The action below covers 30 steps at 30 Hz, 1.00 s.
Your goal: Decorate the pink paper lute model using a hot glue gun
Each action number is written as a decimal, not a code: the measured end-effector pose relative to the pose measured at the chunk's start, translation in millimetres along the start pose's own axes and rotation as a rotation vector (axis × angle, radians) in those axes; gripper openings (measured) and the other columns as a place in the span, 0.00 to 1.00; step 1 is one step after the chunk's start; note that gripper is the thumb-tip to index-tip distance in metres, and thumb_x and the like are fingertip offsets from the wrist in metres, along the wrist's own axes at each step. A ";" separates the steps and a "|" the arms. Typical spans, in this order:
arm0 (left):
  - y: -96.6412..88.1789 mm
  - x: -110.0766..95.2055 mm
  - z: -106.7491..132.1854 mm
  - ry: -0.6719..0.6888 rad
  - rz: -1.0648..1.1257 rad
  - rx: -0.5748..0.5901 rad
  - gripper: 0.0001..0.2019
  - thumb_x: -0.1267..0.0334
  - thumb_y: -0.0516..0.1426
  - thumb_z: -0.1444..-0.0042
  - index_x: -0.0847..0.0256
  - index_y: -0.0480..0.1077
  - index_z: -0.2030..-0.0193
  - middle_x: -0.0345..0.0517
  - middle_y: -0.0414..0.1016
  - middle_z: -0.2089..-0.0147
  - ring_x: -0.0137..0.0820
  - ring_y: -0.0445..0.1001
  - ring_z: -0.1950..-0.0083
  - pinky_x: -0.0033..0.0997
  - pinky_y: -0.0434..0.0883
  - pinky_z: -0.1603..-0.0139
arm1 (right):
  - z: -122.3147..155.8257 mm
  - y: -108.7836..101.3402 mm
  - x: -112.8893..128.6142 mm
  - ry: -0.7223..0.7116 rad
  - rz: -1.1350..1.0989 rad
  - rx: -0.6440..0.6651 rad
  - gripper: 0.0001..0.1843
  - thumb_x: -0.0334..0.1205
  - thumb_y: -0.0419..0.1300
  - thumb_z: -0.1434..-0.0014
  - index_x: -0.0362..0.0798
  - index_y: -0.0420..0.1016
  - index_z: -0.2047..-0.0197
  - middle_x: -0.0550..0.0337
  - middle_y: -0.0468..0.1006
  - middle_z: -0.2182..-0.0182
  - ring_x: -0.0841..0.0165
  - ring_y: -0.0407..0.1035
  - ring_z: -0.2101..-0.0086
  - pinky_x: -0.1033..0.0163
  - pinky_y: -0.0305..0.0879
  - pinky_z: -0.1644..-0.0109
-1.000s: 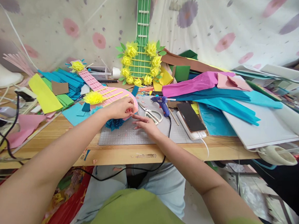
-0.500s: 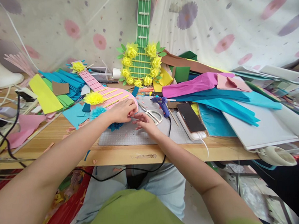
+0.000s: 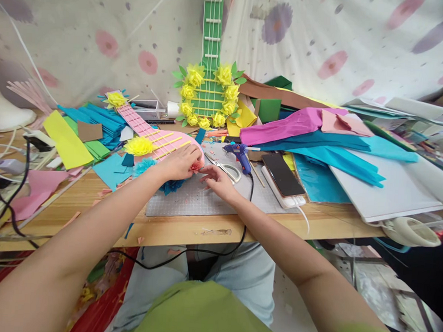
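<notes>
My left hand (image 3: pixel 180 163) is closed on a small coral-red paper flower (image 3: pixel 195 167), which shows at its fingertips. Just right of it, my right hand (image 3: pixel 218 181) has its fingers stretched loosely towards the flower; whether a fingertip touches a petal I cannot tell. Beneath and behind my left hand lies a pink paper guitar (image 3: pixel 171 137) with yellow strips and strings. A yellow paper flower (image 3: pixel 139 146), a light blue one (image 3: pixel 144 167) and a dark blue one (image 3: pixel 171 186) sit along its side. My left hand hides part of the guitar body.
Scissors (image 3: pixel 226 170) and a blue glue gun (image 3: pixel 240 156) with a black cord lie on the grey cutting mat (image 3: pixel 189 206). To the right are a phone (image 3: pixel 283 174) and coloured paper (image 3: pixel 340 160). A green guitar with yellow flowers (image 3: pixel 213 22) stands behind; paper pieces (image 3: pixel 67 139) lie left.
The coral-red flower now shows more clearly at my left fingertips. My right hand has shifted slightly right, its fingers a little more gathered. Everything else on the table stays put.
</notes>
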<state>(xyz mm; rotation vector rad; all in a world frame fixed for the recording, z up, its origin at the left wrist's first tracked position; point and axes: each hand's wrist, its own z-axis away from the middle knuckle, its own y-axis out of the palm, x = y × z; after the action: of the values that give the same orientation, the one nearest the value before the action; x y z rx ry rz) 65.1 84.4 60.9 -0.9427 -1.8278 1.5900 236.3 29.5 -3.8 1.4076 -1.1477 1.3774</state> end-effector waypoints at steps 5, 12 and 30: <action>-18.3 11.0 4.0 -0.086 0.118 -0.100 0.16 0.68 0.55 0.57 0.60 0.61 0.59 0.49 0.65 0.53 0.38 0.64 0.48 0.38 0.65 0.49 | -0.3 -10.7 1.6 -0.012 0.001 -0.068 0.18 0.31 0.50 0.60 0.48 0.67 0.62 0.57 0.73 0.57 0.69 0.72 0.64 0.68 0.69 0.74; -34.6 36.5 13.8 -0.504 0.109 -0.296 0.11 0.70 0.52 0.53 0.61 0.63 0.60 0.50 0.67 0.56 0.37 0.67 0.53 0.38 0.66 0.52 | 1.3 -31.0 14.6 -0.028 0.024 -0.186 0.12 0.34 0.54 0.57 0.47 0.69 0.66 0.59 0.74 0.61 0.73 0.70 0.69 0.70 0.65 0.74; -36.7 47.2 31.0 -0.824 0.090 -0.108 0.15 0.52 0.46 0.43 0.58 0.62 0.75 0.43 0.66 0.75 0.33 0.65 0.71 0.31 0.56 0.70 | -23.1 -51.9 0.9 -0.036 0.323 -0.349 0.04 0.36 0.58 0.51 0.49 0.68 0.68 0.67 0.68 0.78 0.74 0.63 0.79 0.66 0.61 0.70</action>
<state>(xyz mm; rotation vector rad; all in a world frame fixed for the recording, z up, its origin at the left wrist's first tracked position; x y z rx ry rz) 6.3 100.5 89.7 -0.4187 -2.4409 2.1540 281.4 64.0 -0.1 1.0326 -1.6057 1.2893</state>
